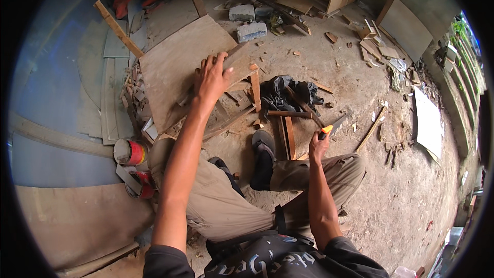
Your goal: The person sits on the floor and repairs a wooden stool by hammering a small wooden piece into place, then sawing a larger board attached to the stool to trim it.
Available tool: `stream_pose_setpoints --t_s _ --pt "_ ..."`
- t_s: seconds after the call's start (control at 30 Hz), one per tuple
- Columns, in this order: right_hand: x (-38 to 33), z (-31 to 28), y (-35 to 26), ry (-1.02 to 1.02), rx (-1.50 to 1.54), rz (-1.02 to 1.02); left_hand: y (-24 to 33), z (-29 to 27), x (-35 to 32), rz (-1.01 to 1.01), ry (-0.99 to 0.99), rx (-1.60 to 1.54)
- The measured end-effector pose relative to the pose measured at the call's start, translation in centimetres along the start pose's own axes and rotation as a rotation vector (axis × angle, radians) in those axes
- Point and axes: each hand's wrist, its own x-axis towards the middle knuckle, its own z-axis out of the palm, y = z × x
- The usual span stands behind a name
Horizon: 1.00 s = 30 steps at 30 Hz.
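My left hand [212, 78] reaches forward with its fingers bent over the edge of a wooden board [241, 64]. Beneath and beside that board leans a large plywood panel [175, 64]. In my right hand [319, 145], closed above my right knee, is a handsaw with an orange and black handle [325, 132]. Its dark blade [338, 123] points up and to the right, apart from the board. Between the two hands lie a crumpled black plastic bag [288, 92] and a wooden stick [289, 115]. The wood under my left palm is hidden.
Two grey blocks [252, 32] stand beyond the panel. Paint cans [135, 152] sit by my left knee. Wood scraps [378, 51] and a white sheet [428, 123] lie to the right. A narrow wood strip [371, 128] is on the floor past my right hand.
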Motion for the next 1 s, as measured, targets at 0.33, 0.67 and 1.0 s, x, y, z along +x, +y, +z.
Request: stream_pose_setpoints --t_s 0.33,0.67,1.0 --pt "-5.7 -9.4 -11.0 -0.051 0.716 -0.036 -0.8 0.2 -0.3 0.165 0.013 -0.054" --pt "-15.5 -14.1 -20.3 -0.414 0.747 -0.086 0.3 0.7 -0.3 0.137 -0.088 -0.209" --pt "-17.5 -14.7 -26.9 -0.504 0.597 -0.384 1.0 1.6 0.8 0.231 0.019 -0.252"
